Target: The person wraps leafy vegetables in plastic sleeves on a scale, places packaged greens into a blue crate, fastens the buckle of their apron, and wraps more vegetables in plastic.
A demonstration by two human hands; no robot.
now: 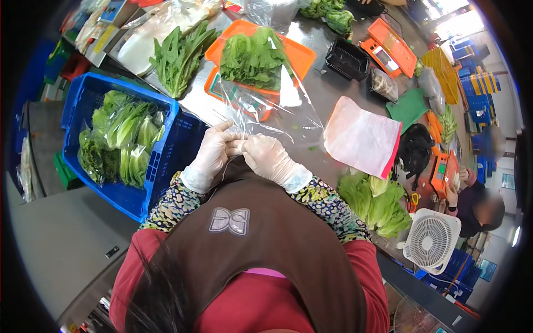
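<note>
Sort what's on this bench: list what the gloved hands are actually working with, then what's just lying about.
In hand:
- left hand and right hand, pinching the mouth of the clear plastic bag of green leaves
- orange plastic tray under that bag

Lying about:
- blue plastic crate of bagged greens
- empty black plastic basket
- white desk fan
- red-edged clear bags
</note>
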